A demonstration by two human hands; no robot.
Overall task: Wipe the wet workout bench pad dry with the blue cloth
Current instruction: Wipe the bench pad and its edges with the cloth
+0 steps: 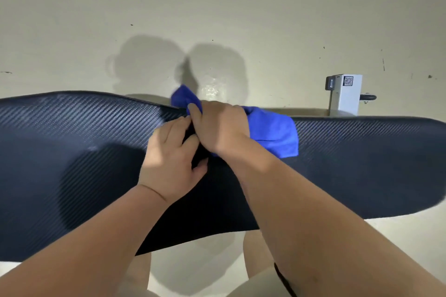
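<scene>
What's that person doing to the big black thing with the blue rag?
A person is bent over a black bench pad, working on it with a blue cloth. The cloth is bunched near the pad's far edge. The right hand lies on top of it, fingers curled over it. The left hand rests on the pad close beside the right one; whether it also holds cloth is hidden.

Pale floor (265, 19), few dark specks, wet patch (212, 90) shining. White post (346, 96), QR label, at right.
</scene>
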